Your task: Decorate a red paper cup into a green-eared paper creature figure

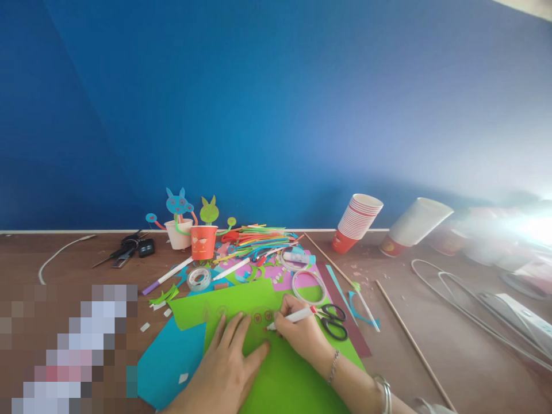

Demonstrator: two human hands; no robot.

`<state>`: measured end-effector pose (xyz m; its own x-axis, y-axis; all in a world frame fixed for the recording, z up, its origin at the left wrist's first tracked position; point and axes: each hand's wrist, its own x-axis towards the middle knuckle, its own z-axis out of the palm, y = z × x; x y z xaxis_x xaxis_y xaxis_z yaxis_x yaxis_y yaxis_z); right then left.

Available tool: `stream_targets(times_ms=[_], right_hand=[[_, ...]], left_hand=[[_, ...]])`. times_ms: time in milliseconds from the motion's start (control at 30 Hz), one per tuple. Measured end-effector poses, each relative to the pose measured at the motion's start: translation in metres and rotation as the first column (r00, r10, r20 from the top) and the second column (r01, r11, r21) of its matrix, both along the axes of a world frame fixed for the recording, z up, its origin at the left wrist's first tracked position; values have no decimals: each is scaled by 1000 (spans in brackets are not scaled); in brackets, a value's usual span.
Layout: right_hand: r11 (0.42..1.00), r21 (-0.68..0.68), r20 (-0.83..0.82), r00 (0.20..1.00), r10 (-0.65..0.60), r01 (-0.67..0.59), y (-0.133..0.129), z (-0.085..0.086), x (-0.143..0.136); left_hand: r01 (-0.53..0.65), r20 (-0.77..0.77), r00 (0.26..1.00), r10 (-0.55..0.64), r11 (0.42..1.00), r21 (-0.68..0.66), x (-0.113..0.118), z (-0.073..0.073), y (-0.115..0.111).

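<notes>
Green paper (284, 374) lies before me, with small round shapes drawn in red (263, 317) near its upper part. My left hand (230, 351) rests flat on it, fingers spread. Pinched in my right hand (302, 333) is a white marker (297, 316) with a red end, its tip at the paper just below the drawn circles. Black-handled scissors (334, 322) lie right beside my right hand. Above that hand is a clear ring-shaped item (309, 287). Blue paper (172, 362) sticks out from under the green at the left.
Two paper-cup figures (203, 241) stand at the back left, near keys (129, 248). Behind the paper lies a heap of colourful pipe cleaners (263, 238), with a tape roll (199, 279) nearby. Cup stacks (357, 221), a wooden stick (409, 339) and white cables (474, 316) are to the right.
</notes>
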<state>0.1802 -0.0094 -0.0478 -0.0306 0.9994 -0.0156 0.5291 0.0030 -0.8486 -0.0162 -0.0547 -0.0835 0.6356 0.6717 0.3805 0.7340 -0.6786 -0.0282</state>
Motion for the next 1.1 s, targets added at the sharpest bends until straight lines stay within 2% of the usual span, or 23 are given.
stream_targets(times_ms=[200,700,867,1100], right_hand=[[1000,-6,-3,1000,26,-26,0,-1,0],[999,-30,-32,999,34,-35,-1,1,-1],[1000,2,-1,1000,25,-25,0,-1,0],[1000,-22,-72,997,10,-11,0,-2,0]], left_hand=[[16,-18,1000,-16,1000,-8,-1,4,-1],[15,-15,1000,-15,1000,4,-1,3,-1],[16,-26,1000,-16,1000,1,-1,5,-2],[17,-29,999,-18,1000,-8,-1,4,-1]])
